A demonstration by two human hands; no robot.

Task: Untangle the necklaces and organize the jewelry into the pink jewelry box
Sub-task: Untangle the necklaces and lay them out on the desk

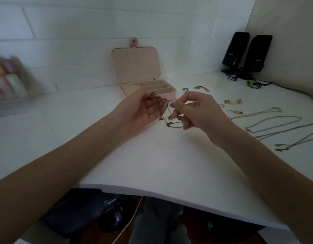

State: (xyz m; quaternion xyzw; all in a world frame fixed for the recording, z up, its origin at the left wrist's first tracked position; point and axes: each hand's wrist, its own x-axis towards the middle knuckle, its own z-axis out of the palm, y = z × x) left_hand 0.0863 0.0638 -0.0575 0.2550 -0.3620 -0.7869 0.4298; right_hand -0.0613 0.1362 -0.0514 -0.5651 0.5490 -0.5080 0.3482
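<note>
Head view:
Left hand point(143, 110): palm up, fingers curled, pinching tangled chain point(167, 111).
Right hand point(196, 110): pinching the same chain.
Jewelry box point(134, 66): open, at worktop's point(161, 164) back edge.
Loose necklaces point(275, 127): right edge.

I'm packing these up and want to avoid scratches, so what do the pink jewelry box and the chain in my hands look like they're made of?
The pink jewelry box looks like matte faux leather or plastic over a soft beige lining, judging by its dull, even surface; I can't tell which. The chain between the left hand and right hand looks like dark, tarnished metal: thin links with small charms.
</note>
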